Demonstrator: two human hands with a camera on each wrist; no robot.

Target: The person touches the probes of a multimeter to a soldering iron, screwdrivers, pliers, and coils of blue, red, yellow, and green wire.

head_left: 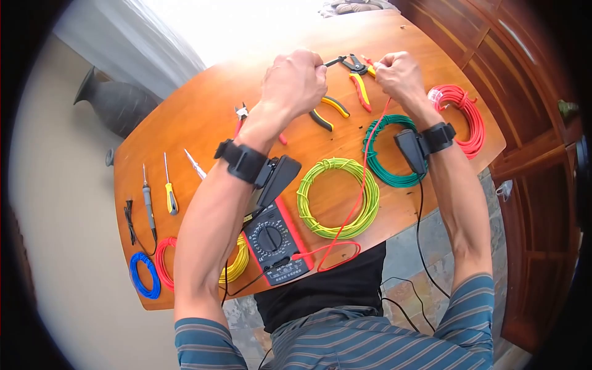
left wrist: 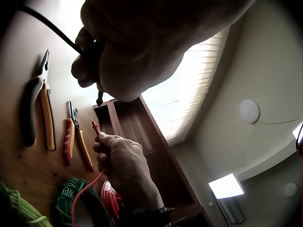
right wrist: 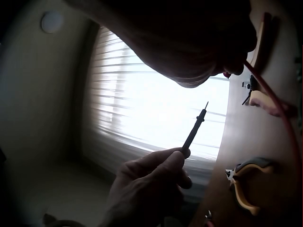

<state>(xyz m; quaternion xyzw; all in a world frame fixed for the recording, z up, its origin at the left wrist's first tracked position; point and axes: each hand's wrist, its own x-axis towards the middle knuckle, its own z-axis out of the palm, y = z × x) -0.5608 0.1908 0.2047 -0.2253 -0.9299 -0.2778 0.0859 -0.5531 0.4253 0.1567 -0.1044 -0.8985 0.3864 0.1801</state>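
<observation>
Black probe (head_left: 335, 61) pinched by fingers of left hand (head_left: 293, 83), upper middle of frame, long axis angled right-ish toward red probe (left wrist: 96, 126), gripped by fingers of right hand (head_left: 401, 80). Tips apart, fwiw.

The right fingers (left wrist: 108, 141) hide part of the red probe (left wrist: 95, 126), and the left forearm (head_left: 206, 228) partly covers the yellow coil (head_left: 239, 262).

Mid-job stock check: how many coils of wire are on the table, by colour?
Blue coil: 1
Red: 2, the left red coil, partly behind the forearm, and the right red coil
Yellow coil, partly hidden: 1
Yellow-green coil: 1
Green coil: 1
Total: 6
</observation>
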